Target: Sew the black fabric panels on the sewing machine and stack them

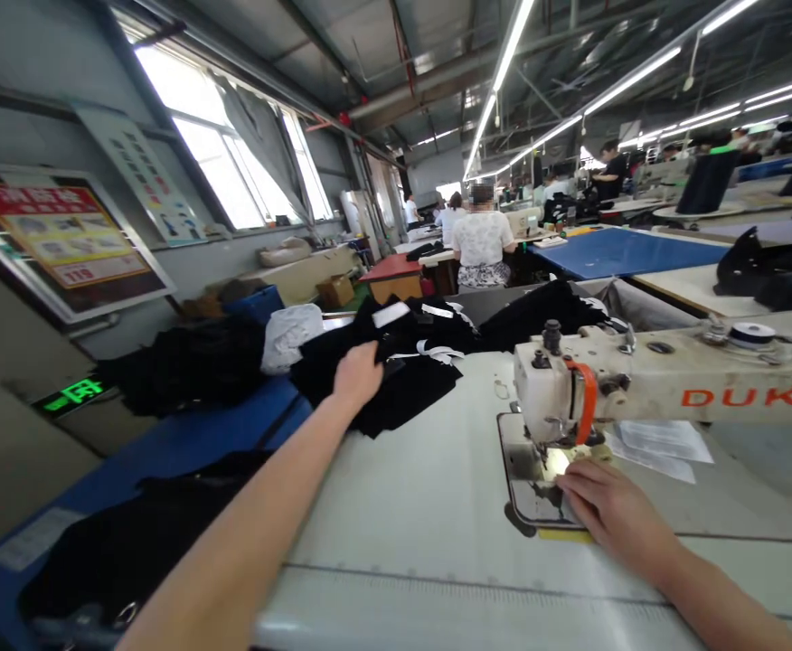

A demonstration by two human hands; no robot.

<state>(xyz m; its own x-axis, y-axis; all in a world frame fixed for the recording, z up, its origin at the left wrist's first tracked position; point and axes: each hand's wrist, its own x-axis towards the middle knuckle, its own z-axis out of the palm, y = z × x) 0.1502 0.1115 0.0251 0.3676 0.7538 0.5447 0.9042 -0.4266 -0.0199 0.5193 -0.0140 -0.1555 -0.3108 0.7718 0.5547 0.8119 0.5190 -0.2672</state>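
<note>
Left hand (358, 372) grips black fabric (410, 398). Right hand (609, 506), grip indeterminable, lies by the sewing machine (640, 371); keep fingertips (565, 479) clear when stitching.

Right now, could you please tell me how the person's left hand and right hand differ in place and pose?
The left hand is at the black cloth; the right hand is at the metal plate under the sewing machine's head. The left hand reaches farther forward than the right. The right hand's fingertips point toward the lit needle area, while the left hand's are hidden. Both hands are bare.
</note>
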